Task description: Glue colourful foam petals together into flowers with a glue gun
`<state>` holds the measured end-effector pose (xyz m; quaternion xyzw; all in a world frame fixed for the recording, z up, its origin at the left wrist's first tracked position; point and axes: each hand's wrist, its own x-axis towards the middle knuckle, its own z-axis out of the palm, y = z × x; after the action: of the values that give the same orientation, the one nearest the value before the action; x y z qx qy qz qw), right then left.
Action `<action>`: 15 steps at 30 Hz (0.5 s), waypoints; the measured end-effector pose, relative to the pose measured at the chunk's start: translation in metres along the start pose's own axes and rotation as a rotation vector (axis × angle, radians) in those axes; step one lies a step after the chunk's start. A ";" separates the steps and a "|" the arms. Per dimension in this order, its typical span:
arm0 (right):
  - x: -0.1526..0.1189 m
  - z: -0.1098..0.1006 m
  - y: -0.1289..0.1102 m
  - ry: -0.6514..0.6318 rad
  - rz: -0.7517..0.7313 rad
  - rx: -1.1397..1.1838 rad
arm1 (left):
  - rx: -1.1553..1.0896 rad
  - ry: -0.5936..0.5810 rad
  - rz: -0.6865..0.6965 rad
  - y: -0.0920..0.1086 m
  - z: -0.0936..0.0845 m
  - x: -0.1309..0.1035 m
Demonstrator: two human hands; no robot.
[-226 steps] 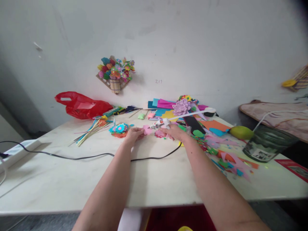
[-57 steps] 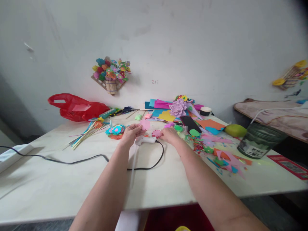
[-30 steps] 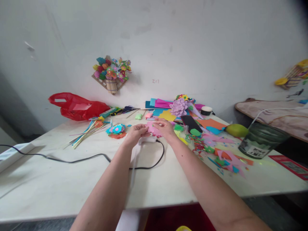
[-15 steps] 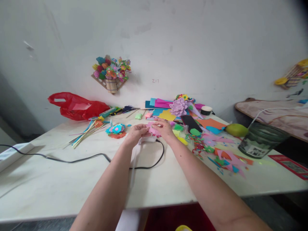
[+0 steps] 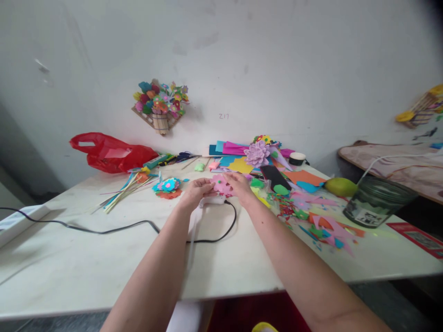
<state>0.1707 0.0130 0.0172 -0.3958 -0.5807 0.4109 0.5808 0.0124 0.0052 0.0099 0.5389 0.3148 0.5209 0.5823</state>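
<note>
A pink scalloped craft flower with a small green dot at its centre is held between my two hands above the table. My left hand pinches its left edge. On the opposite edge, the fingers of my right hand are closed, partly covering the petals. Just below the flower lies a white glue gun, with a clear stick trailing toward me and a black cord curving from its right end. Blue and orange scalloped flowers lie left of my left hand.
Foam scraps, a black phone and a glass jar are on the right. A red plastic bag, thin sticks and a power strip are on the left. Coloured sheets lie by the wall.
My right hand has shifted slightly right across the pink flower, so its green centre and more of its petals now show. My left hand stays at the left edge.
</note>
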 end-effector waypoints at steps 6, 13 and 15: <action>-0.007 0.001 -0.003 -0.132 0.174 0.065 | 0.048 -0.008 -0.022 0.002 0.001 -0.001; -0.009 0.004 -0.007 -0.122 0.226 0.108 | 0.081 -0.027 -0.030 0.002 0.005 -0.002; -0.009 0.005 -0.008 -0.108 0.223 0.111 | 0.092 -0.030 -0.029 0.002 0.005 -0.002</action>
<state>0.1659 0.0017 0.0212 -0.4025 -0.5399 0.5252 0.5203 0.0161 0.0012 0.0127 0.5684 0.3376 0.4892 0.5689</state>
